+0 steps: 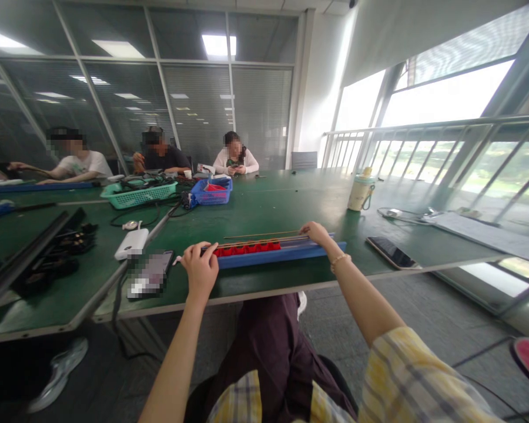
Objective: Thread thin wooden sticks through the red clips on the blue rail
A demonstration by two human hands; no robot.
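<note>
A long narrow blue box [275, 257] lies on the green table in front of me. Red holders [247, 248] line its left half. Thin tan sticks [268, 239] run lengthwise above the box, and one more lies just behind it. My left hand [200, 270] is at the box's left end, with its fingers closed around one end of a thin stick. At the right end, my right hand [317, 232] reaches over the box with bent fingers pinched on the stick's other end. The fingertips of the right hand are partly hidden.
Left of the box lie a phone [152, 275] and a white power bank [132, 244]. Another phone [392, 252] and a bottle [360, 192] are on the right. Behind stand a green basket [139, 198] and a blue basket [212, 194]. Several people sit across the table.
</note>
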